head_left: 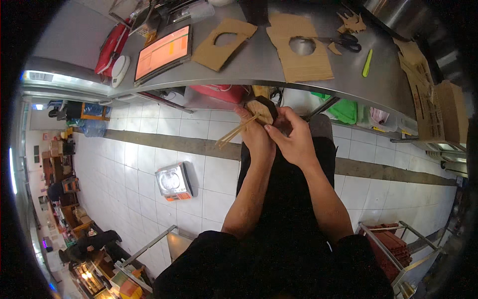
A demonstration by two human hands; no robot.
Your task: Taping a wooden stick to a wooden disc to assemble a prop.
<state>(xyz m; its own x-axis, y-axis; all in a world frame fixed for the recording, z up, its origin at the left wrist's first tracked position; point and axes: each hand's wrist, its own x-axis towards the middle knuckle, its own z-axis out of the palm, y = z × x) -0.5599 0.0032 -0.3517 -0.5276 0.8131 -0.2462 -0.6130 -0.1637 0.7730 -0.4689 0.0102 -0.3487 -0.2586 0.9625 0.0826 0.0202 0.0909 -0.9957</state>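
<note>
A tablet [163, 54] tilts at left on the steel table [264, 71], a digital scale [172, 182] on the floor below; rightward lie a holed cardboard sheet [206, 52], a second holed sheet [304, 71], black-handled scissors [354, 48] and a slim yellow-green tool [367, 63]. Before the table edge, thin wooden sticks [232, 135] point lengthwise to lower left from a tan-faced, dark-sided piece [260, 109]. The left hand [258, 137] closes round it, fingers partly hidden; the right hand [295, 139] has thumb and forefinger slightly parted at its dark side, pinching or not I cannot tell

White-tiled floor [147, 154] | grey-brown strip [199, 146] | steel counter [348, 65] ahead | bright strip light [13, 171] left | furniture [48, 167] beyond, perhaps wooden
</note>
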